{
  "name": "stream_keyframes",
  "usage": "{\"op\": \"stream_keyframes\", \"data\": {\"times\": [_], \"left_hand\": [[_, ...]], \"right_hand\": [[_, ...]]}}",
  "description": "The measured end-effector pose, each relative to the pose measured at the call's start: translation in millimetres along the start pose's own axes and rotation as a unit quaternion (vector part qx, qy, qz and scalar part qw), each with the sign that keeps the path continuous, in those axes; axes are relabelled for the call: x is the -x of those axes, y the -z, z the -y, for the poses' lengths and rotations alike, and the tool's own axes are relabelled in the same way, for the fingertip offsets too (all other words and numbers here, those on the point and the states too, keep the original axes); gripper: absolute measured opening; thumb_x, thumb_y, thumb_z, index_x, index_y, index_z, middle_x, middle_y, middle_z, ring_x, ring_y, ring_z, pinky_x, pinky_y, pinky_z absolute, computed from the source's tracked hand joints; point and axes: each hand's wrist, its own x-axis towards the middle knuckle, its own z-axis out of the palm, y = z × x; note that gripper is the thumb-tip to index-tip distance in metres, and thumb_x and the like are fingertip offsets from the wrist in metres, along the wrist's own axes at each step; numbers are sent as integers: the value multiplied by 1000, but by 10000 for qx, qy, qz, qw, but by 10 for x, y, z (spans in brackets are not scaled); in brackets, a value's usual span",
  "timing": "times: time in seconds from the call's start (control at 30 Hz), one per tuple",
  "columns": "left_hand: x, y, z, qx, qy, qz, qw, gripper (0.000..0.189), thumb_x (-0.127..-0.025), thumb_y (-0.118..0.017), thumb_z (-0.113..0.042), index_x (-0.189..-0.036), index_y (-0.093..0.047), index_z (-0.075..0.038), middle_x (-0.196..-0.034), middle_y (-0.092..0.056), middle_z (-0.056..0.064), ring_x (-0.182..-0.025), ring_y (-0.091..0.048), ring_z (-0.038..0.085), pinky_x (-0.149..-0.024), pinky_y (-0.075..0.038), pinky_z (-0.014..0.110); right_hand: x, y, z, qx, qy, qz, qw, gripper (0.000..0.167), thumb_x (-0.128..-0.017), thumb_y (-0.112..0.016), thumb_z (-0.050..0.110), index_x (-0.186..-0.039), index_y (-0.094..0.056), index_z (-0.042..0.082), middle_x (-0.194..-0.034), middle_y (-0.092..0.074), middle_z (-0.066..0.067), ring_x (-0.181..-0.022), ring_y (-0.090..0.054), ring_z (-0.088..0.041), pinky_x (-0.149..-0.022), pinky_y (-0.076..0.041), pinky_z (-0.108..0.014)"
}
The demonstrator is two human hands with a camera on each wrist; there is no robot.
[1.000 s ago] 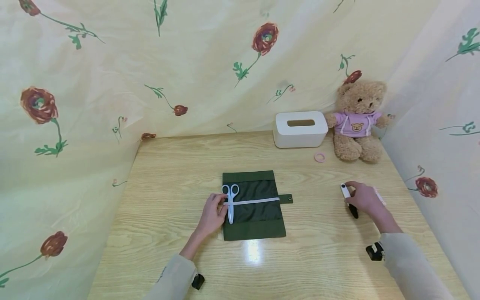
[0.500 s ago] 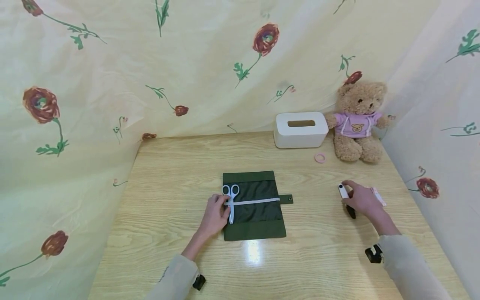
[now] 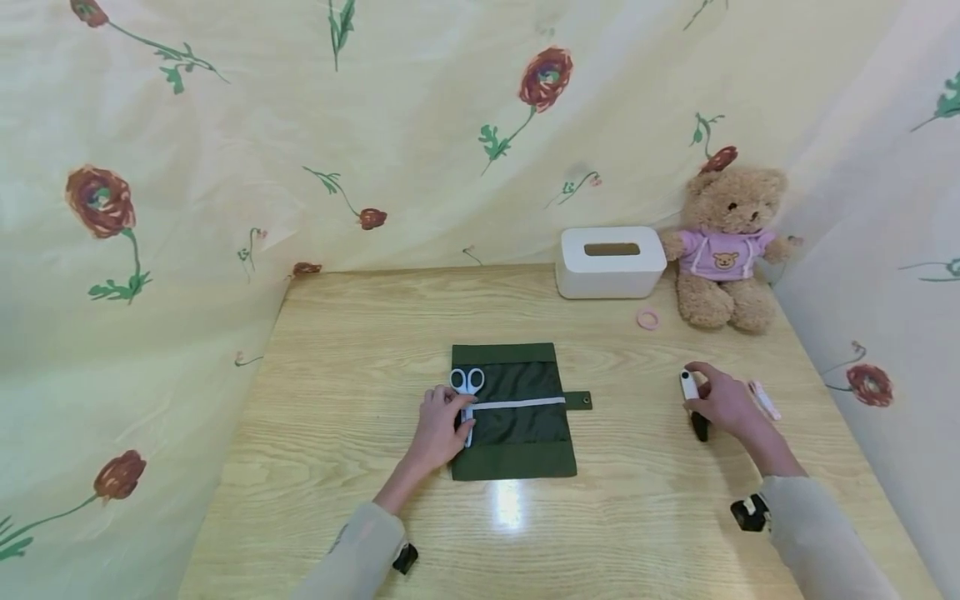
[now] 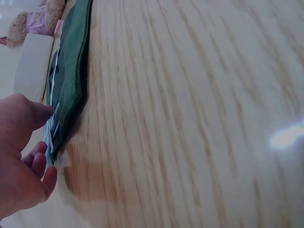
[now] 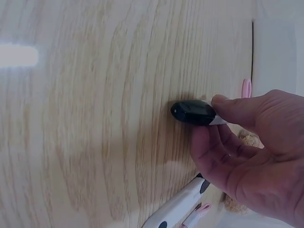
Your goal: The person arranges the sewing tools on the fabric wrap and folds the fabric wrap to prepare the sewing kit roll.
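White-handled scissors (image 3: 467,382) lie on the left part of an unfolded green cloth pouch (image 3: 517,461), under its white strap (image 3: 520,403). My left hand (image 3: 442,425) rests at the pouch's left edge, its index finger across the scissors and thumb beside the blades. In the left wrist view, its lower fingers are loosely bent. My right hand (image 3: 723,402) pinches a small white tool (image 5: 194,112) with a dark cap-like end between thumb and fingers, low over the table. Its exact kind cannot be told. The fingers cover part of it.
Near the right hand lie a white tool with black spots (image 5: 178,204) and a pink-and-white item (image 3: 765,400). Farther back are a pink ring (image 3: 648,319), a white tissue box (image 3: 611,283) and a teddy bear (image 3: 723,254). Flowered cloth hangs behind and at both sides.
My left hand has shifted slightly right, farther over the scissors. My right hand has drawn a little left, away from the pink-and-white item, and keeps its pinch. The head view has turned slightly.
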Motion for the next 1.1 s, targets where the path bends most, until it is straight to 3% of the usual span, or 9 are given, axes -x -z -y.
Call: {"op": "stream_keyframes", "data": {"times": [0.33, 0.67, 1.1], "left_hand": [[-56, -21, -36, -222, 123, 270, 9993, 28, -91, -73, -12, -119, -69, -12, -106, -48, 11, -99, -42, 30, -78, -36, 43], [-86, -43, -55, -215, 294, 436, 9984, 29, -90, -73, -10, -119, -70, -13, -101, -45, 9, -94, -40, 28, -75, -33, 39], [-92, -24, -88, 141, 530, 504, 9972, 26, -90, -72, -8, -116, -70, -13, -102, -45, 11, -95, -41, 30, -76, -31, 41]], "right_hand": [[-60, -101, 172, -893, 92, -271, 9956, 59, -86, -71, -3, -133, -37, -12, -85, -61, -20, -69, -61, -22, -53, -51, -32], [-285, -287, 487, -2204, 82, -58, 9754, 61, -89, -64, -9, -141, -30, -9, -93, -52, -22, -74, -59, -21, -60, -57, -39], [-539, -481, 884, -2811, 280, 179, 9591, 61, -92, -60, -13, -143, -28, -7, -99, -51, -26, -78, -60, -26, -65, -58, -43]]}}
